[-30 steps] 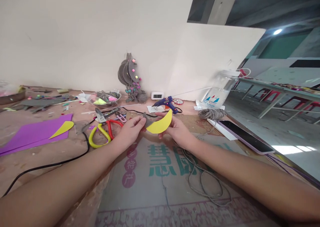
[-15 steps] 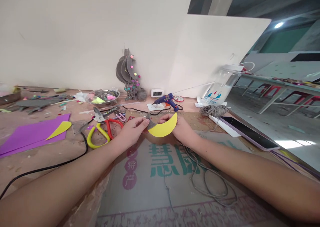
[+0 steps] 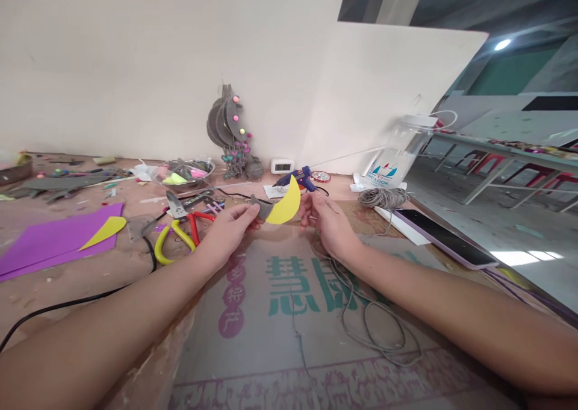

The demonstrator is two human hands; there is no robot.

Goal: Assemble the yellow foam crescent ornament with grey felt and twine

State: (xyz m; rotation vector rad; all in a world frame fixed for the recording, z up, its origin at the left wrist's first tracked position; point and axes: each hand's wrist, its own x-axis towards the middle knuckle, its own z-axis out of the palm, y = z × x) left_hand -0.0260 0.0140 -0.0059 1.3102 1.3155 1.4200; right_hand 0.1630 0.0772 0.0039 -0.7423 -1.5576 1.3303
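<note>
My left hand (image 3: 233,226) pinches the grey end of a crescent-shaped piece (image 3: 262,209) between thumb and fingers. From that end a yellow paper crescent (image 3: 285,206) curves up to the right, its tip pointing at the glue gun behind. My right hand (image 3: 332,222) is beside the yellow edge, its fingers loosely bent and apart, and no held object shows in it. Both hands hover over a printed brown board (image 3: 253,362). Loops of grey cord (image 3: 377,332) lie on the board below my right hand.
Yellow-handled pliers (image 3: 163,247) and purple sheets (image 3: 49,241) with a yellow cutout (image 3: 106,232) lie left. Behind are a blue glue gun (image 3: 303,177), a small clock (image 3: 282,166) and a beaded grey ornament (image 3: 226,124). A jug (image 3: 395,154), cord bundle (image 3: 383,197) and phone (image 3: 445,238) are right.
The crescent has tilted upward and moved slightly left with my left hand. My right hand has let go of its yellow end, and the fingers now show to its right.
</note>
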